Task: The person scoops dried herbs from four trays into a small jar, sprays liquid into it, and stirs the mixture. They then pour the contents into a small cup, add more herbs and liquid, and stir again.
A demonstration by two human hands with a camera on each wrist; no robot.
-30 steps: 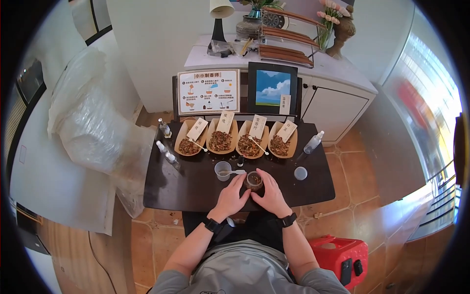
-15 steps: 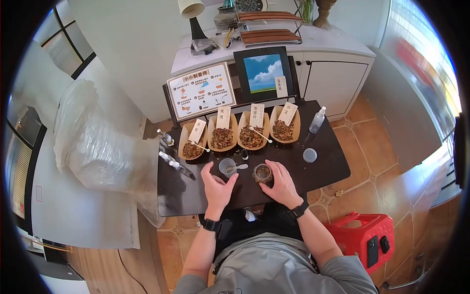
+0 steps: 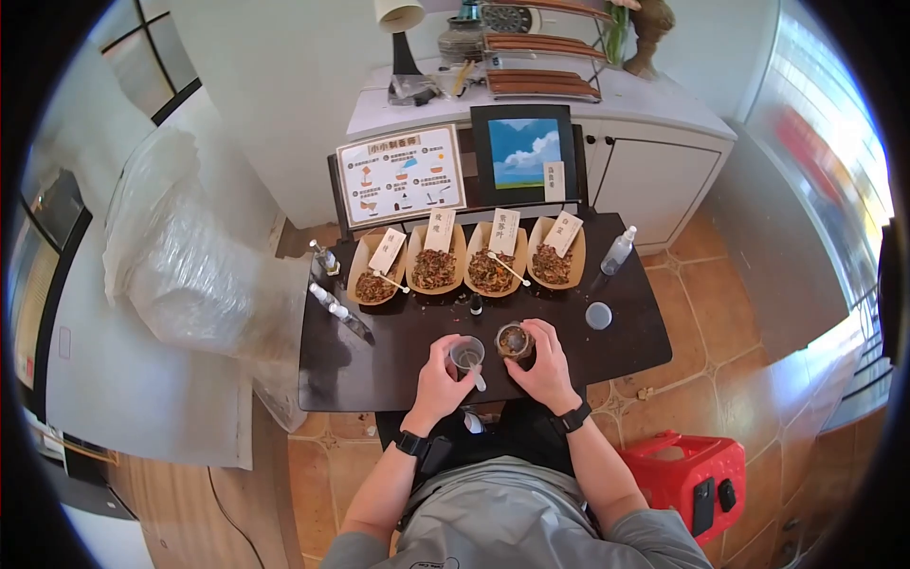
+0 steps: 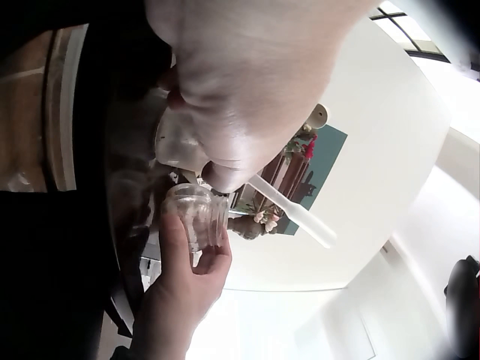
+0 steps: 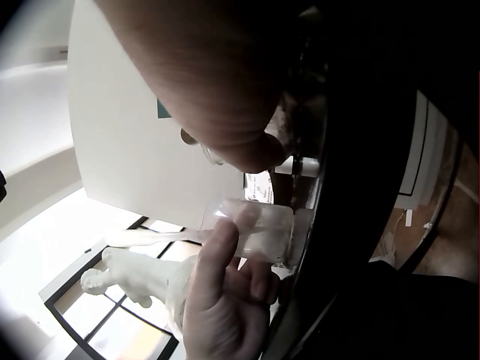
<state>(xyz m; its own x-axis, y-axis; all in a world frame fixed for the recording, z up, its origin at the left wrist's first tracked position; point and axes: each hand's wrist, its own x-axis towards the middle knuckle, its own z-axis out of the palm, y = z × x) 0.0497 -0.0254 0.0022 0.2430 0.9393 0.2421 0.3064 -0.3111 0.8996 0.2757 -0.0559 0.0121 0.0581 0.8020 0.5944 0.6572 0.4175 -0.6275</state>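
My left hand (image 3: 439, 387) grips a small clear plastic cup (image 3: 466, 355) near the table's front edge. A white plastic spoon (image 4: 300, 216) leans in this cup, its handle sticking out over the rim. Close beside it, my right hand (image 3: 549, 372) holds a clear glass jar (image 3: 514, 339) with dark dried bits inside. In the right wrist view, the left thumb and fingers wrap the cup (image 5: 264, 231). The left wrist view has the right fingers around the jar (image 4: 196, 212).
Several paper trays of dried herbs (image 3: 434, 269) line the table's back, with labels. A tiny dark bottle (image 3: 476, 304) stands before them. A round lid (image 3: 598, 316) lies on the right, near a spray bottle (image 3: 618, 250). More small bottles (image 3: 328, 301) are on the left. Behind stands an instruction board (image 3: 402, 176).
My left hand left the jar, reached over to the plastic cup with the spoon, and brought it closer to the jar. The right hand kept hold of the jar.
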